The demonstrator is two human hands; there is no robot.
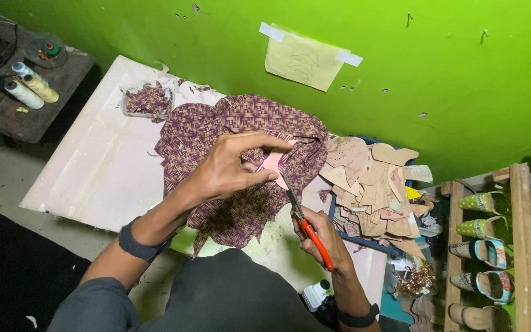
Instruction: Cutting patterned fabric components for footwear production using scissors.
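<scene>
While the left hand (228, 166) pinches a small pink pattern piece (275, 165) together with the edge of a purple woven-print fabric (216, 132), its thumb and fingers closed on both, the right hand (321, 237) is wrapped around the orange handles of a pair of scissors (302, 221). The scissor blades point up toward the pink piece, their tips at the fabric edge just below the left fingers. The fabric lies spread across a pale worktable (93, 166), held up slightly where the left hand grips it. A clear shallow tray (147, 101) of fabric offcuts sits at the far side of the table, touching the cloth. To the right, a heap of tan cut pattern pieces (370, 184) rests beside the fabric. Thread spools (29, 86) lie on a dark side table (26, 117) at far left. A paper sheet (305, 59) is taped to the green wall (450, 74), and decorated shoes (483, 246) fill a wooden rack (520, 240) at lower right.
</scene>
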